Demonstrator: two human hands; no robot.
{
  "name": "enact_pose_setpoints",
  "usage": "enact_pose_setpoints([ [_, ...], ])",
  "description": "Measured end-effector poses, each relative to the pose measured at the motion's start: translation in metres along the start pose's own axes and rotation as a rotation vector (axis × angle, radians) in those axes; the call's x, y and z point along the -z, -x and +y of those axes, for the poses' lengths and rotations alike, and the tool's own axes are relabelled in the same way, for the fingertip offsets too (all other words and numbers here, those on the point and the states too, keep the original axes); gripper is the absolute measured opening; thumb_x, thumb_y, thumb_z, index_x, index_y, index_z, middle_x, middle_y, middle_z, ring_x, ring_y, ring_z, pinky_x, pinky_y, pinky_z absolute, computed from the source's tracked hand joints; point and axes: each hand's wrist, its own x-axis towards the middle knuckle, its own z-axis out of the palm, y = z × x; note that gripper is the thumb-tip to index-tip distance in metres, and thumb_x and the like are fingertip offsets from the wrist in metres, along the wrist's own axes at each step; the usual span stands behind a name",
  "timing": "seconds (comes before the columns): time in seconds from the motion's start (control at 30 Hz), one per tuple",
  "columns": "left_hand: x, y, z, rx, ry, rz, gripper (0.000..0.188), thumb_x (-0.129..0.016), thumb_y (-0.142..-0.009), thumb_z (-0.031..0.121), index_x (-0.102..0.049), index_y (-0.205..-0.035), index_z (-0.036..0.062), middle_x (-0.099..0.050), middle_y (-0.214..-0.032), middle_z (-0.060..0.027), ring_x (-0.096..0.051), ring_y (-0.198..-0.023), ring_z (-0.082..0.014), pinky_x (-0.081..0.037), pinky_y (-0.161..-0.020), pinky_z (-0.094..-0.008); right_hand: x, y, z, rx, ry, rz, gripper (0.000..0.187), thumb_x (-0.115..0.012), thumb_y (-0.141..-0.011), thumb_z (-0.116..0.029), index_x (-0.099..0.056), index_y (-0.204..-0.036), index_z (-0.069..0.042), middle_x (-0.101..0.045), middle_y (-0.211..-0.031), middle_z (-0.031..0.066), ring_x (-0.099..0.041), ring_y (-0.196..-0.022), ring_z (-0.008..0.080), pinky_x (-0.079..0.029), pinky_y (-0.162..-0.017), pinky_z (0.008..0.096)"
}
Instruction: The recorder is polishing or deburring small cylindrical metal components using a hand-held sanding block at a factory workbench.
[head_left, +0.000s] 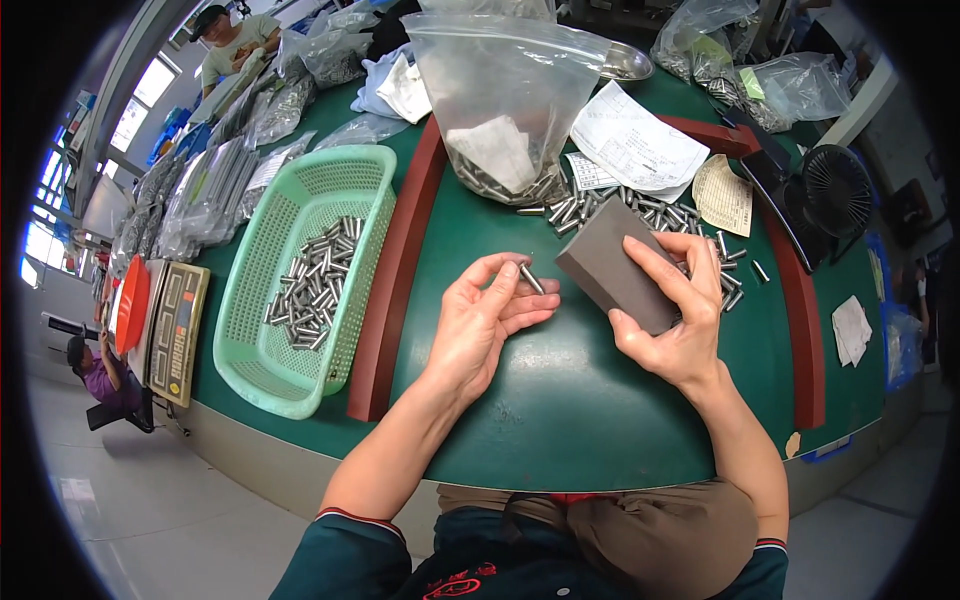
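Between thumb and fingers, my left hand [487, 315] pinches a small metal pin [531, 279] above the green table. My right hand [682, 305] grips a dark grey-brown rectangular block [622, 262], tilted, a short way to the right of the pin; the two are apart. Behind the block lies a heap of loose metal pins [655, 212], partly hidden by it. Left of my left hand, a light green perforated basket [377, 215] holds a pile of similar pins [318, 285].
Dark red bars [398, 290] border the work area. Behind stand a clear bag [500, 100] of pins and papers [640, 140]. A small black fan [837, 180] is at right; a scale [178, 335] and bagged parts [215, 190] are at left. Two other people sit farther off.
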Motion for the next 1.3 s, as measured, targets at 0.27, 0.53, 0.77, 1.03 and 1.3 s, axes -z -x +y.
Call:
enact_pose_setpoints([
  [0.27, 0.011, -0.004, -0.008, 0.097, 0.331, -0.127, 0.017, -0.059, -0.097, 0.016, -0.056, -0.11, 0.0063, -0.065, -0.104, -0.0105, -0.065, -0.097, -0.02, -0.053, -0.09, -0.0359, 0.001, -0.002, -0.008, 0.22, -0.015, -0.078, 0.065, -0.076, -0.049, -0.024, -0.071, -0.113, -0.014, -0.058, -0.108, 0.014, -0.054, -0.089, 0.0284, -0.037, -0.078, 0.0384],
  [0.53, 0.007, -0.002, -0.004, 0.14, 0.329, -0.121, 0.016, -0.06, -0.095, 0.013, -0.057, -0.109, 0.006, -0.065, -0.105, -0.0073, -0.062, -0.099, -0.0169, -0.05, -0.091, -0.0352, -0.004, 0.002, -0.01, 0.286, 0.011, -0.098, 0.064, -0.078, -0.049, -0.025, -0.071, -0.113, -0.017, -0.058, -0.112, 0.0144, -0.053, -0.088, 0.0282, -0.038, -0.079, 0.0394],
  [0.77, 0.011, -0.003, -0.006, 0.138, 0.335, -0.138, 0.017, -0.063, -0.094, 0.014, -0.058, -0.106, 0.0048, -0.065, -0.103, -0.0069, -0.063, -0.098, -0.0168, -0.05, -0.092, -0.0357, -0.002, 0.004, -0.017, 0.328, 0.041, -0.144, 0.064, -0.077, -0.051, -0.027, -0.071, -0.113, -0.018, -0.058, -0.115, 0.0157, -0.054, -0.09, 0.0285, -0.038, -0.079, 0.0404],
  [1.03, 0.014, -0.005, -0.005, 0.17, 0.386, -0.187, 0.014, -0.064, -0.092, 0.011, -0.059, -0.103, 0.0034, -0.066, -0.102, -0.0083, -0.064, -0.098, -0.0179, -0.051, -0.091, -0.0352, -0.002, 0.0, -0.012, 0.307, 0.076, -0.111, 0.065, -0.078, -0.049, -0.028, -0.071, -0.113, -0.017, -0.059, -0.113, 0.0151, -0.054, -0.087, 0.0281, -0.037, -0.079, 0.0403],
  [1.3, 0.014, -0.005, -0.005, 0.147, 0.395, -0.215, 0.014, -0.065, -0.092, 0.011, -0.06, -0.102, 0.0032, -0.067, -0.101, -0.0072, -0.064, -0.097, -0.0178, -0.051, -0.093, -0.0372, -0.001, 0.001, -0.013, 0.317, 0.087, -0.088, 0.065, -0.077, -0.049, -0.03, -0.071, -0.112, -0.016, -0.058, -0.113, 0.0165, -0.054, -0.088, 0.0274, -0.036, -0.078, 0.0404],
])
